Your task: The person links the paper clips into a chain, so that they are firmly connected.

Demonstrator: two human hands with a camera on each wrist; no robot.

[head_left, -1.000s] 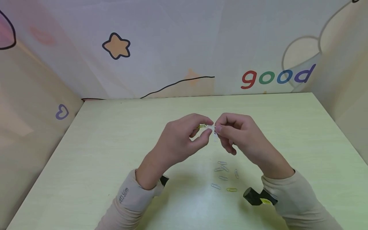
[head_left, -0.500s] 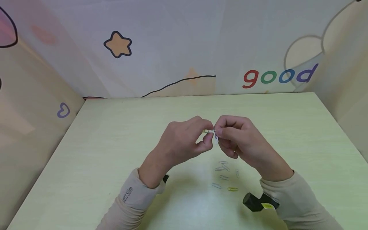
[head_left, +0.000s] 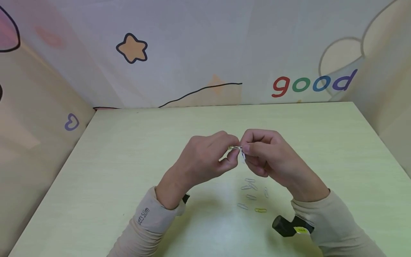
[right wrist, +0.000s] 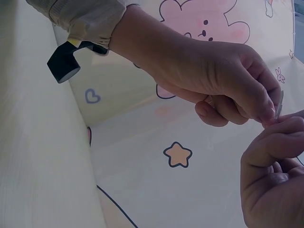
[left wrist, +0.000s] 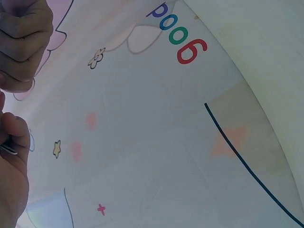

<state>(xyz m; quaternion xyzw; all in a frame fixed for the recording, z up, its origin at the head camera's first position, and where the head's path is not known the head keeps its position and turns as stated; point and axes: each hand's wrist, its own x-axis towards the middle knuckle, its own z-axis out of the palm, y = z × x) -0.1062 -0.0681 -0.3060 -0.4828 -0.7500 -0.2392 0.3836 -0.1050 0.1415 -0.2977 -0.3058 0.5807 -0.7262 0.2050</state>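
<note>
My left hand [head_left: 205, 155] pinches a short run of paper clips, with a yellow paper clip [head_left: 231, 147] among its fingers and a pale one beyond it. Fingertip to fingertip with it, my right hand [head_left: 269, 155] pinches a white paper clip [head_left: 243, 155] between thumb and index finger, its lower part hanging down. The clips meet right between the two hands, and the fingers cover the joint. A thin clip edge [right wrist: 280, 105] shows at the left fingertips in the right wrist view. The left wrist view catches both hands only at its left edge.
On the pale table [head_left: 144, 150], below the hands, lie several loose white paper clips [head_left: 251, 197] and one yellow clip [head_left: 260, 210]. A printed cloth backdrop [head_left: 192, 46] encloses the table at the back and sides. A black wrist camera [head_left: 285, 226] juts from the right sleeve.
My hands have come together and dropped slightly. The left thumb and index finger have drawn in at the right fingertips, and the white clip hangs more visibly. The loose clips stay put.
</note>
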